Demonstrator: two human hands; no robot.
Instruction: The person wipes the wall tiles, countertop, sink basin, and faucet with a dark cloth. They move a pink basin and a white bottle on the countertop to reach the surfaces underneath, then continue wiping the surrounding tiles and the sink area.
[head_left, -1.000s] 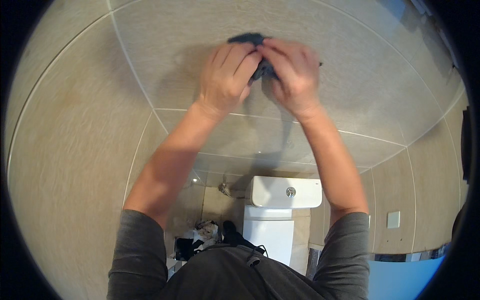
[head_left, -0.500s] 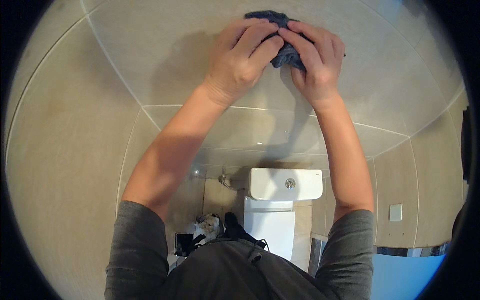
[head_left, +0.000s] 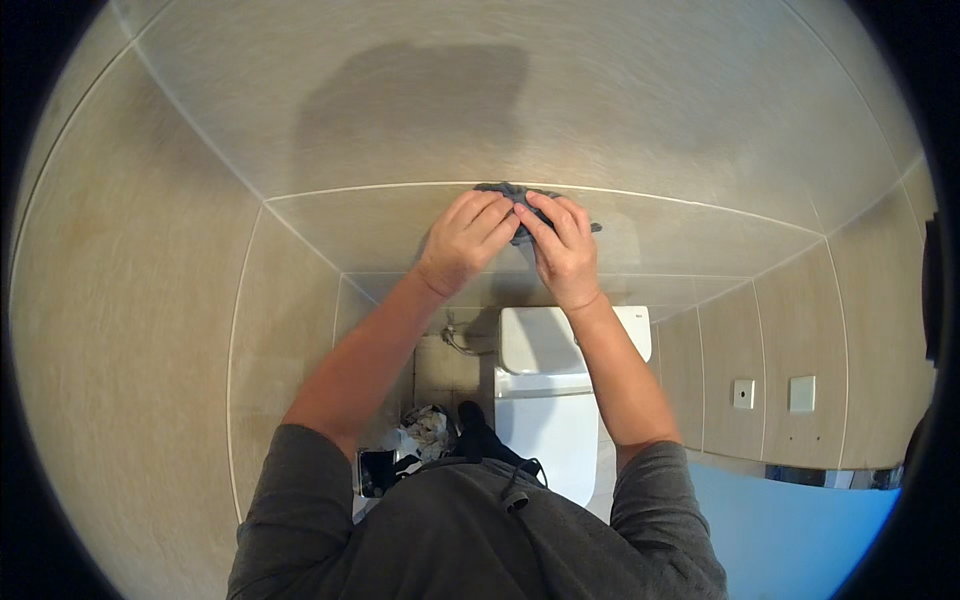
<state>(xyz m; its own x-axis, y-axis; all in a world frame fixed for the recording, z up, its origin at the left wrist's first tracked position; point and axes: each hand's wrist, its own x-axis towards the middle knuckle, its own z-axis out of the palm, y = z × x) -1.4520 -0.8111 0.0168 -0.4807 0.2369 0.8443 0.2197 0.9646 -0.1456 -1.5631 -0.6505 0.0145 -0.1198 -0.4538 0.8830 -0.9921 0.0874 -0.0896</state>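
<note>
Both hands press a dark grey cloth [head_left: 522, 192] against the beige tiled wall [head_left: 660, 110], just under a pale grout line. My left hand [head_left: 468, 238] has its fingers bunched on the cloth's left part. From the right side, my right hand [head_left: 563, 245] grips it, thumb and fingers close to the left fingertips. A little of the cloth sticks out past the right fingers. Some of the cloth is hidden beneath my hands.
Below my arms stands a white toilet [head_left: 545, 430] with its cistern [head_left: 540, 340]. Left of it are a water pipe [head_left: 458, 342] and a bag of crumpled waste [head_left: 425, 432]. Wall plates [head_left: 802, 394] sit on the right wall, above a blue surface [head_left: 780, 535] with a shiny edge.
My two hands and the cloth have come down the wall, from the upper tile to the one below the grout line. Both hands keep hold of the cloth.
</note>
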